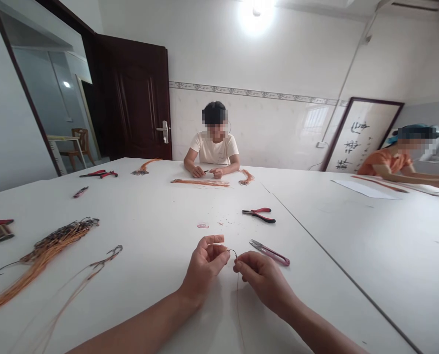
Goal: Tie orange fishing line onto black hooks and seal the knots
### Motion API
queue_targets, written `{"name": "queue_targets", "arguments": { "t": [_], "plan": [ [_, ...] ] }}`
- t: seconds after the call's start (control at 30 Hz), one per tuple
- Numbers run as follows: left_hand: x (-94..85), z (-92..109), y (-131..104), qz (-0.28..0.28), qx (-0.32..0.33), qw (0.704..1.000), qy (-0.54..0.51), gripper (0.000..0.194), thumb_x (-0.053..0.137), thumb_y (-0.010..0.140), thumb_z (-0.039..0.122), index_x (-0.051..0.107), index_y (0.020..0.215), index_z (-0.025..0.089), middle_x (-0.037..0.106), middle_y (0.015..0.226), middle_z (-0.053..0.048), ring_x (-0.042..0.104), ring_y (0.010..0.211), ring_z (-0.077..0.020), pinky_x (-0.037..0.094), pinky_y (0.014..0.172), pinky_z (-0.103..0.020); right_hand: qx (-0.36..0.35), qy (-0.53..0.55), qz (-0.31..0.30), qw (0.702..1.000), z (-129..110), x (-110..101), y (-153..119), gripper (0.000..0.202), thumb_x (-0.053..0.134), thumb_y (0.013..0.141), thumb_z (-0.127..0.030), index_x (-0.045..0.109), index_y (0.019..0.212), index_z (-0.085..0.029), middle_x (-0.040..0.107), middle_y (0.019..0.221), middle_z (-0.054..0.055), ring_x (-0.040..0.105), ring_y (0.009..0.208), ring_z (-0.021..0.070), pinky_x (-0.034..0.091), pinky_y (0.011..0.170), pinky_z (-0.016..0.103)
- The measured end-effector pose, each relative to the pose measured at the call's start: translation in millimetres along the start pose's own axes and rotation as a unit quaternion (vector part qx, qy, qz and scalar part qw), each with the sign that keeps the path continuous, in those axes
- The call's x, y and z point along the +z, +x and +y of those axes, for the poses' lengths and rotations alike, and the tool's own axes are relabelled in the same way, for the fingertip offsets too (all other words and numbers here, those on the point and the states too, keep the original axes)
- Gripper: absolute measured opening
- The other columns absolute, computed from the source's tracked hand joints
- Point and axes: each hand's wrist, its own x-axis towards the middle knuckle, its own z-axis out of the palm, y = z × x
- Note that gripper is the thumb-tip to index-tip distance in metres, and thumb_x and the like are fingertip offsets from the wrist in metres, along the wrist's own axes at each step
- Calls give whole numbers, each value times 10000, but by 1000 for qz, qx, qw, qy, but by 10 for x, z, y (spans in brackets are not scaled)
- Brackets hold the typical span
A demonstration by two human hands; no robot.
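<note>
In front of me, just above the white table (149,211), my left hand (204,265) pinches one end of a dark curved fish hook (233,251) between thumb and finger. The fingertips of my right hand (264,280) are closed at the hook's other end. From there a thin orange line (239,314) hangs down toward me; the join is hidden by the fingers. Pink-handled thread snips (274,254) lie just beyond my right hand. Farther off rest red-and-black pliers (260,215).
At left lie a bundle of hooks with orange lines (53,250), a few loose hooks (107,258) and a small brown block (0,234). More pliers (97,173) lie beyond. One person (214,147) sits opposite, handling something small; another (392,164) works at right. A seam (330,260) crosses the table.
</note>
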Motion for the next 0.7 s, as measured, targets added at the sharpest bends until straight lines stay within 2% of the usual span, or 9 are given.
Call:
{"name": "queue_targets", "arguments": {
  "t": [0.13,0.23,0.3,0.4,0.53,0.63,0.7],
  "plan": [
    [3,-27,13,-5,4,1000,27,354,544,734,310,446,1056,202,542,797,-15,522,689,-123,412,635,-256,-34,36,59,997,8,-70,66,238,456,782,-357,571,724,-156,607,718,26,525,665,123,395,599,238],
    [-5,-43,19,-26,11,998,50,349,526,738,289,438,1069,223,530,846,-10,517,682,-112,415,639,-258,-48,119,120,985,-27,-166,145,242,491,772,-387,565,794,-157,622,787,40,550,735,131,427,660,256],
    [-18,-44,23,-38,15,997,61,352,521,733,284,440,1072,236,524,858,-2,516,668,-104,415,633,-254,-62,197,173,963,-87,-296,189,247,528,752,-391,553,797,-150,625,789,47,569,744,136,451,699,283],
    [-38,-33,29,-48,17,996,73,363,523,723,295,452,1073,229,521,874,-8,524,666,-107,418,636,-257,-101,274,253,922,-242,-627,159,239,576,721,-379,529,780,-152,606,707,16,581,662,116,478,702,305],
    [-50,-15,37,-45,29,995,80,363,535,710,331,476,1047,211,517,880,-18,533,672,-116,430,654,-270,-153,256,351,888,-544,-1240,-205,201,629,684,-331,539,762,-169,550,630,-26,534,539,81,489,562,272],
    [-54,1,38,-44,31,995,83,380,559,689,362,496,1027,200,524,862,-21,540,668,-125,442,656,-277,-172,184,433,865,-811,-1723,-710,160,637,677,-311,565,758,-193,522,601,-32,460,462,52,348,376,181],
    [-57,13,39,-42,30,995,90,394,570,681,374,499,1029,203,530,860,-22,548,675,-132,449,668,-286,-164,105,499,845,-974,-2027,-1086,132,618,696,-303,580,775,-205,512,597,-33,433,454,32,300,388,187]
  ]
}}
